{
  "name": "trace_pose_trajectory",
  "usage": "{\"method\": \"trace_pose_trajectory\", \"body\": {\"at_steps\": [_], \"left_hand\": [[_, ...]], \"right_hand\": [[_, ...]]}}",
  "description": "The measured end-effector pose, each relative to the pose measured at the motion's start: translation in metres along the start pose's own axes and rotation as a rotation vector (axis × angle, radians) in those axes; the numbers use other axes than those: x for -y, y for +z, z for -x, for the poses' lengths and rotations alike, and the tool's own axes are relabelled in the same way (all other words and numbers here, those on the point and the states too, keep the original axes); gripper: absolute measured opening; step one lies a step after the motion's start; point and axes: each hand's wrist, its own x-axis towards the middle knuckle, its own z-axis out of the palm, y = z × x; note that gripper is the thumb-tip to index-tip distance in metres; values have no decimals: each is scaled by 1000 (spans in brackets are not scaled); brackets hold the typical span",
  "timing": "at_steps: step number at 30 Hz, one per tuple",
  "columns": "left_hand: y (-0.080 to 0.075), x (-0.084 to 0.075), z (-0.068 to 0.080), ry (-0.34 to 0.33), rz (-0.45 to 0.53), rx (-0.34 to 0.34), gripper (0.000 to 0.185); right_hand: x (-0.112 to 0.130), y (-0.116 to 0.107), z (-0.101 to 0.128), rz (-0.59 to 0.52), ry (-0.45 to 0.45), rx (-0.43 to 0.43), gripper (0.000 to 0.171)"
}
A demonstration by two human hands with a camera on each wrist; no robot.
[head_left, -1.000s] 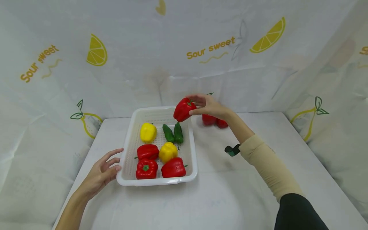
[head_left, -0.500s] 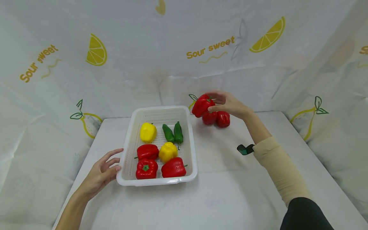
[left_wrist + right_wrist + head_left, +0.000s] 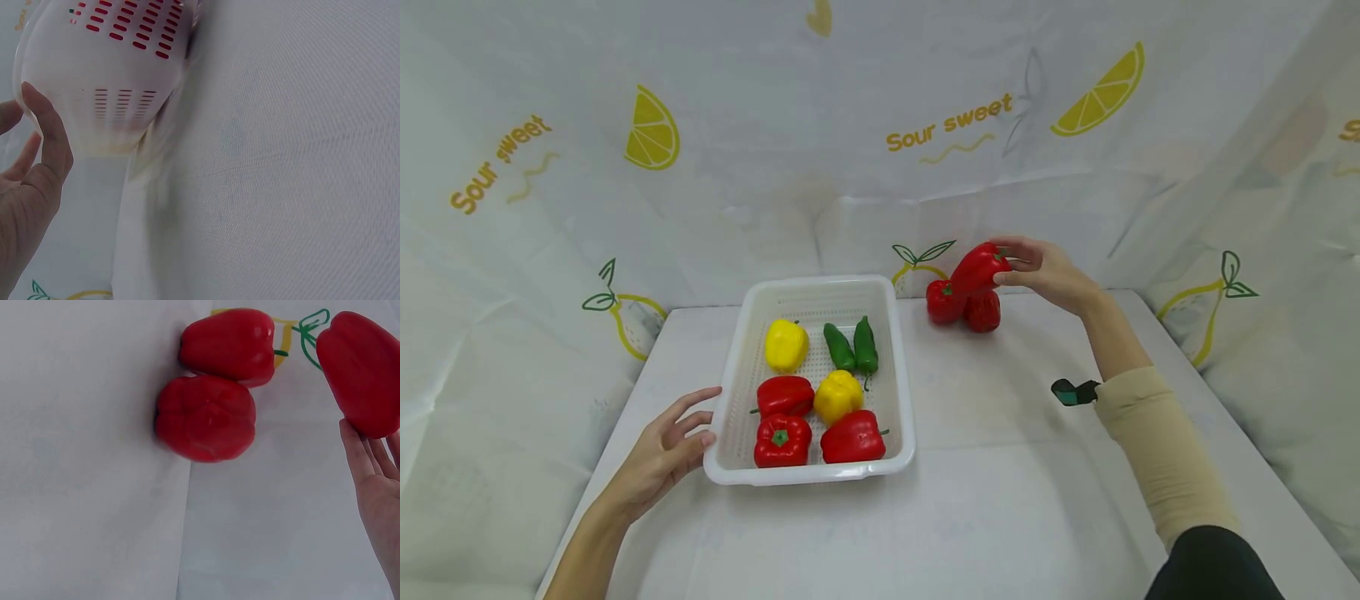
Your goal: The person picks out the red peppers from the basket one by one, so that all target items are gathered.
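My right hand (image 3: pixel 1047 271) holds a red bell pepper (image 3: pixel 979 268) by its stem end. It is above and close to two red bell peppers, one on the left (image 3: pixel 943 302) and one on the right (image 3: pixel 982 312), at the table's back edge. In the right wrist view the held pepper (image 3: pixel 362 375) stands apart from both. My left hand (image 3: pixel 658 458) is at the left side of a white plastic basket (image 3: pixel 808 475), relaxed fingers and thumb touching its rim. Inside lie red bell peppers (image 3: pixel 853 437), yellow bell peppers (image 3: pixel 787 347) and green chili peppers (image 3: pixel 866 347).
A white cloth covers the table (image 3: pixel 985 500). Behind it hangs a pale curtain (image 3: pixel 737 208) printed with lemons and lettering. A dark strap end (image 3: pixel 1075 392) sticks out from the right sleeve (image 3: pixel 1165 458).
My right hand has carried the red bell pepper from above the basket's back right corner rightward to the two red peppers. The left hand and the basket have stayed still.
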Motion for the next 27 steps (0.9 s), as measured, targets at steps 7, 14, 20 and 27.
{"method": "trace_pose_trajectory", "body": {"at_steps": [7,14,20,27], "left_hand": [[0,1,0,4,3,3,62],[0,0,1,-16,-19,-11,62],[1,0,1,-17,-15,-8,62],[1,-1,1,-35,-9,-19,62]], "right_hand": [[-19,-17,11,23,71,-87,68],[-41,-28,15,-32,111,-110,71],[-58,-30,19,-230,103,-118,68],[-67,-33,21,-470,143,-175,71]]}}
